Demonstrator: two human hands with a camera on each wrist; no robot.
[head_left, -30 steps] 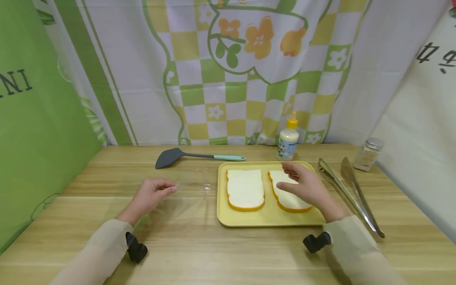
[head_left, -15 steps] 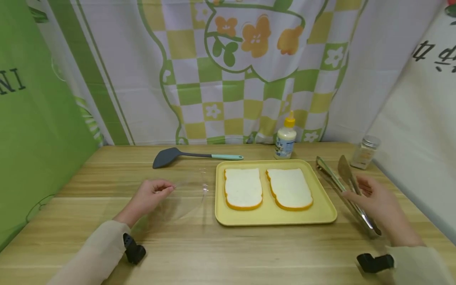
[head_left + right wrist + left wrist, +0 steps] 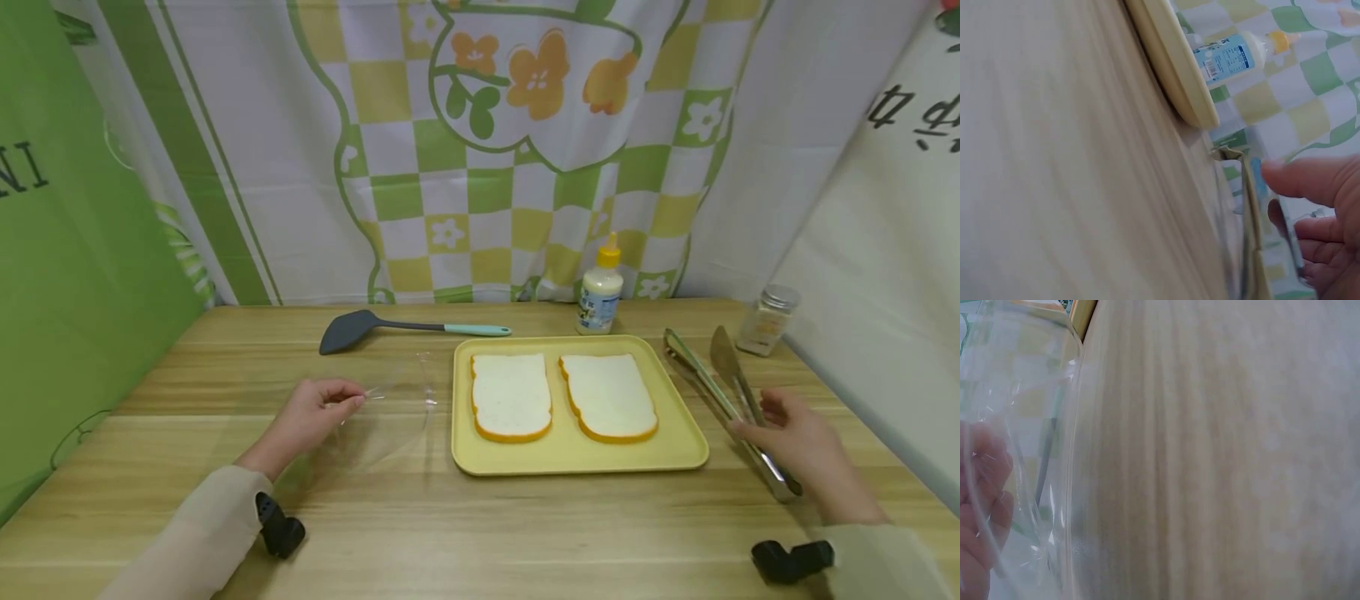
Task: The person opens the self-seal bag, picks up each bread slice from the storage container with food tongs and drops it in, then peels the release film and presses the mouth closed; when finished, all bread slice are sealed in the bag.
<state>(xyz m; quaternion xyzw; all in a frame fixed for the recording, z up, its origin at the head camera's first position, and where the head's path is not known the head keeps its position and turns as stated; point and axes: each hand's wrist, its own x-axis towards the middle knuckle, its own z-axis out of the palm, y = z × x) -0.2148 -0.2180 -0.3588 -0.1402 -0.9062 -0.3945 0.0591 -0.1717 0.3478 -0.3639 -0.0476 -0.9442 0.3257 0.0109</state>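
Note:
My left hand [image 3: 311,421] pinches the edge of a clear plastic bag [image 3: 405,412] between thumb and fingertips, just above the table left of the tray. In the left wrist view the transparent bag [image 3: 1054,506] spreads in front of the fingers [image 3: 988,494]. My right hand [image 3: 802,450] is around the metal tongs [image 3: 750,425], which lie spread on the table. In the right wrist view the thumb [image 3: 1304,178] is extended and the other fingers lie loosely bent beyond the tongs' arms. A narrow gap shows between thumb tip and the nearer arm.
A yellow tray [image 3: 570,460] bears two bread slices, a left one [image 3: 512,396] and a right one [image 3: 609,396]. Behind stand a yellow-capped squeeze bottle [image 3: 600,296] and a spatula [image 3: 412,325] lying flat. A seasoning jar [image 3: 768,321] stands beyond the tongs.
My right hand has moved right from above the right bread slice to the tongs, then slightly down along them. The left hand has stayed pinching the bag, whose edge has shifted slightly.

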